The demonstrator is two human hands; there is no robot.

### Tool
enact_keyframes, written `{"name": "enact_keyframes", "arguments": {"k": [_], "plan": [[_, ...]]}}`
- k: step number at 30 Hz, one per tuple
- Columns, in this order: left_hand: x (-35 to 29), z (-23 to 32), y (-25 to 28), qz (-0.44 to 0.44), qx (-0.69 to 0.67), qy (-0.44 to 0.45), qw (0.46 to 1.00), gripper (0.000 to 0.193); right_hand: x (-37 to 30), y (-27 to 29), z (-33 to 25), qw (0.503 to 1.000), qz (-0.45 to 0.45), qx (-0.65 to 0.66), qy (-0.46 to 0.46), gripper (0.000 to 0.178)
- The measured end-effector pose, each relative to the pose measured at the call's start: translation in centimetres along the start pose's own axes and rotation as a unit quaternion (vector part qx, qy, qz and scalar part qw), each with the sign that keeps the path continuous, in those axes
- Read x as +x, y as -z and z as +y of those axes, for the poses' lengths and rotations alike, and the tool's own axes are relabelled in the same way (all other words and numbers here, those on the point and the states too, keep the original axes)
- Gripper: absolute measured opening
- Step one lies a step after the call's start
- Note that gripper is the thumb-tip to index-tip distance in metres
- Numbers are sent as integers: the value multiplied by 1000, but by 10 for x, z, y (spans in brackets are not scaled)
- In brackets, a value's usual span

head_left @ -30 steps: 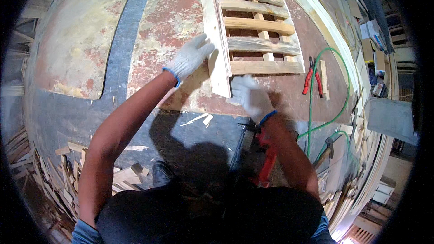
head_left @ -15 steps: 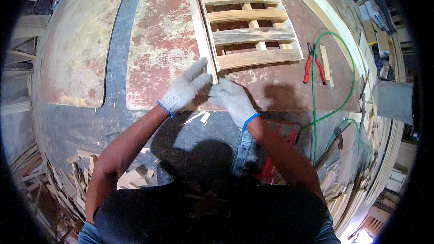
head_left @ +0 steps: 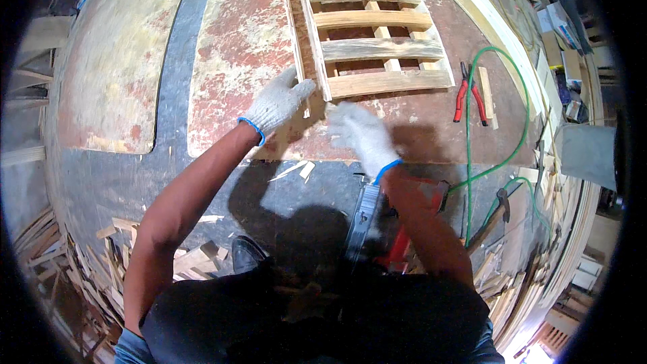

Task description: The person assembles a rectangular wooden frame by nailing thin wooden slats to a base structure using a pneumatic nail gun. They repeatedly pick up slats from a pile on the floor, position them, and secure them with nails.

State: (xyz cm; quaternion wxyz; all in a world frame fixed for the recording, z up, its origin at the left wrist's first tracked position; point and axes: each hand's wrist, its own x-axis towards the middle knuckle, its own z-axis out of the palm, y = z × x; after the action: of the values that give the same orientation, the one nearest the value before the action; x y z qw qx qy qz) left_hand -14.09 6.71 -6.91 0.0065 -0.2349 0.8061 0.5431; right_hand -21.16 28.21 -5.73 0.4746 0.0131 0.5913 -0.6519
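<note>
A slatted wooden frame (head_left: 377,47) lies flat on a red-brown board (head_left: 242,47). Along its left side run a long side rail (head_left: 313,34) and a thin loose wooden strip (head_left: 291,27). My left hand (head_left: 278,102), in a white glove with a blue cuff, grips the near end of the thin strip between thumb and fingers. My right hand (head_left: 362,133), gloved the same way and blurred by motion, hovers with spread fingers just below the rail's near end, holding nothing.
Red-handled pliers (head_left: 468,98) and a green hose (head_left: 502,141) lie to the right. A hammer (head_left: 500,203) and a red nail gun (head_left: 404,229) with a metal magazine sit near my body. Wood offcuts (head_left: 101,256) pile up lower left; long boards (head_left: 485,13) lie upper right.
The long piece that both hands held at the frame's left edge now lies flat beside it. My right hand has come off it and pulled back; my left hand stays at its near end.
</note>
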Motion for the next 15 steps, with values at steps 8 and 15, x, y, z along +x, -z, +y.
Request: {"name": "enact_keyframes", "arguments": {"k": [8,15], "plan": [[1,16,2,-24,70,49,996,54,53,97,9,878,-107,-346,312,51],[5,29,-2,-49,124,85,987,53,41,131,-25,979,21,5,203,38]]}}
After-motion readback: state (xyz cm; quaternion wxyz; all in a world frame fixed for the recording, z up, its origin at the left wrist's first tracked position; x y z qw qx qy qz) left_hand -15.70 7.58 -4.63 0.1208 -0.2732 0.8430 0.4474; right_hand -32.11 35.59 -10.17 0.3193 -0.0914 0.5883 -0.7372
